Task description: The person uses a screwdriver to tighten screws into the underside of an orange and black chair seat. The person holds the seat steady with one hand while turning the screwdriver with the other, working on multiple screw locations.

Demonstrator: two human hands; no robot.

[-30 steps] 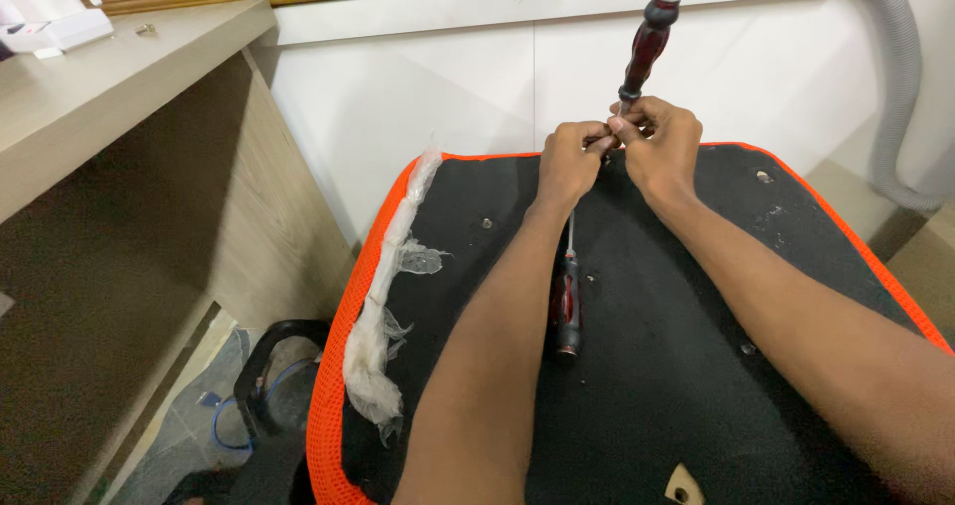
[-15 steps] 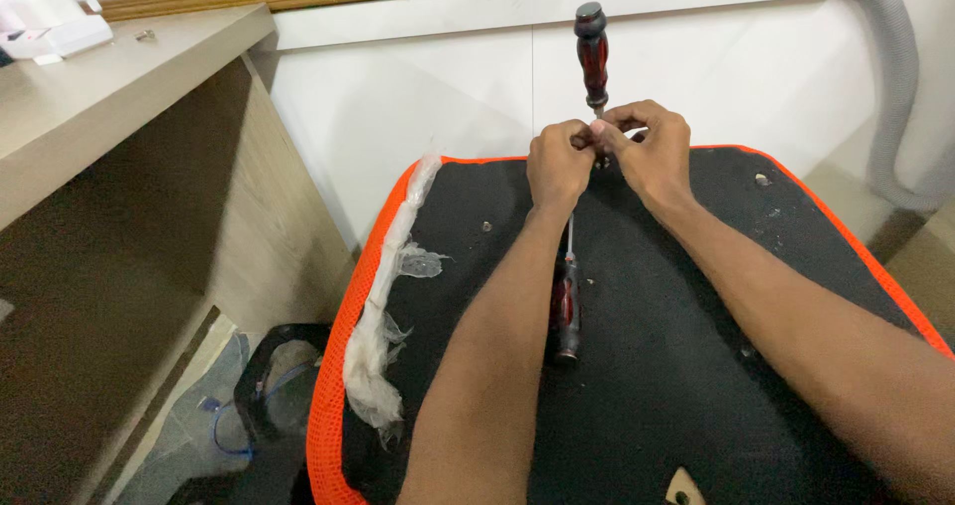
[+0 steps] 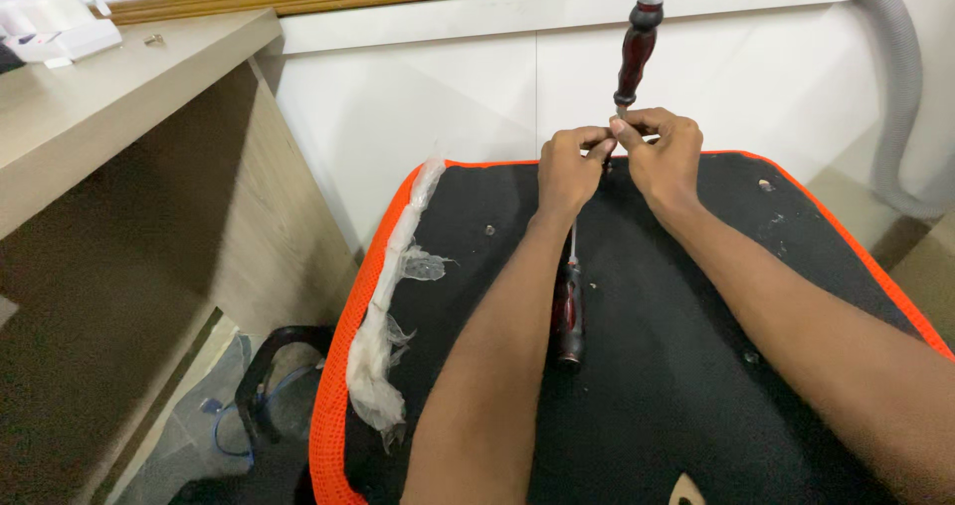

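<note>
Both hands, left (image 3: 567,167) and right (image 3: 665,152), pinched together on upright screwdriver (image 3: 635,52) (dark red handle) above black panel (image 3: 676,366); second screwdriver (image 3: 569,311) lying alongside.

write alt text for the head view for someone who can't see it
Both hands meet at the far edge of a black panel with an orange rim: the left hand and right hand pinch the shaft of an upright screwdriver with a dark red handle. A second screwdriver lies on the panel by the left forearm, and torn plastic wrap hangs along its left edge.
</note>
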